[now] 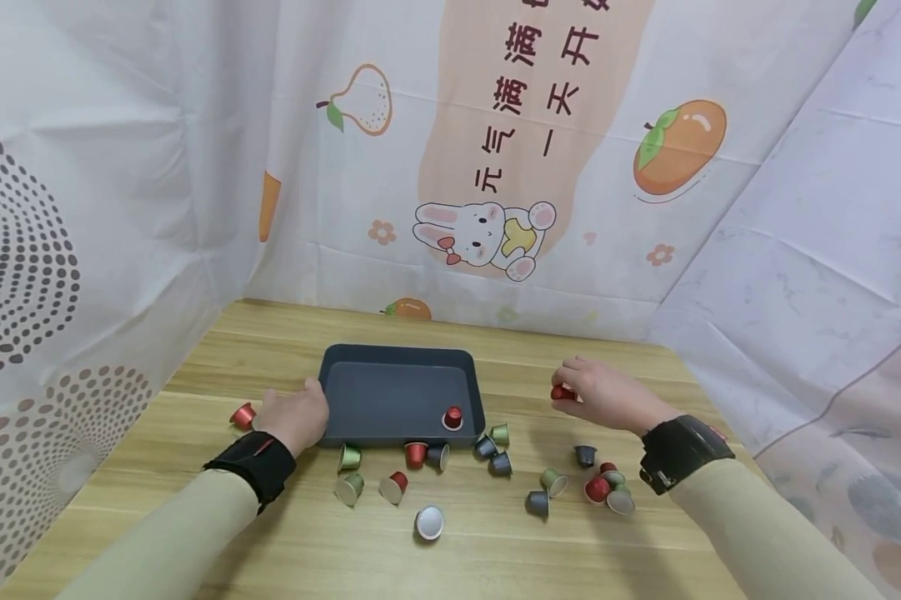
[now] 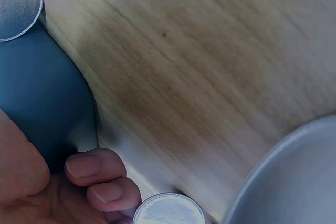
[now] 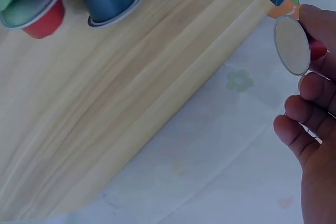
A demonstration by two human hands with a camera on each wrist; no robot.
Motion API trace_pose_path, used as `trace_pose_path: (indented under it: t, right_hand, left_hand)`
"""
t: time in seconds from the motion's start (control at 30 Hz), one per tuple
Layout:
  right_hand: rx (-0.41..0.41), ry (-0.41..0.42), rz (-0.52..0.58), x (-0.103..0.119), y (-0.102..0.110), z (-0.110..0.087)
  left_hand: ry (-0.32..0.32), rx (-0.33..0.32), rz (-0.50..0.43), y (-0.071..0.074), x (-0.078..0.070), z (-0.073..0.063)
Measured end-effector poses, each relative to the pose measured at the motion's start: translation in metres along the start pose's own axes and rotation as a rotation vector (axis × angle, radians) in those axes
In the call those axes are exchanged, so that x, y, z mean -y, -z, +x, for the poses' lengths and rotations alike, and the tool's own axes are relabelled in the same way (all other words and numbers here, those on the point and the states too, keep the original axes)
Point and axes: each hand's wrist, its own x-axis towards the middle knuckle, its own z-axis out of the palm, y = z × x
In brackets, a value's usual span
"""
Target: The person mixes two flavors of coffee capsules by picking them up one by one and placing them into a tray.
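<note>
A red coffee capsule [image 1: 563,392] is pinched between the thumb and fingers of my right hand [image 1: 611,396], held above the table to the right of the tray. Its pale round lid [image 3: 292,45] faces the right wrist camera. My left hand [image 1: 294,417] grips the left side of the dark blue-grey tray [image 1: 390,392]; its curled fingers [image 2: 107,192] show by the tray wall in the left wrist view. Inside the tray, near its front right corner, one red capsule [image 1: 453,418] stands lid down. Another red capsule [image 1: 243,416] lies left of my left hand.
Loose capsules in green, red and dark grey lie along the tray's front, among them a green one [image 1: 349,457]. One capsule [image 1: 430,522] shows its silver lid. A cluster with a red capsule [image 1: 597,489] lies at right. Printed curtains [image 1: 330,275] surround the wooden table.
</note>
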Motion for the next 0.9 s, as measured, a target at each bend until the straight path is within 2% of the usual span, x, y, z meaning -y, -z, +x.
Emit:
trace_pose_path:
  t: [0.13,0.37,0.7,0.9]
  right_hand:
    - [0.004,0.0,-0.001,0.001,0.004,0.005]
    - [0.009,0.0,0.006,0.002,0.014,0.017]
    - [0.014,-0.006,-0.001,0.006,0.028,0.039]
    - [0.018,-0.01,0.01,0.01,0.031,0.054]
  left_hand:
    - [0.027,0.009,-0.028,0.0,0.001,0.0]
    - [-0.012,-0.007,0.003,0.0,0.0,0.0]
    - [0.002,0.0,-0.004,0.0,0.001,0.0]
    - [-0.011,-0.005,0.011,0.0,0.0,0.0]
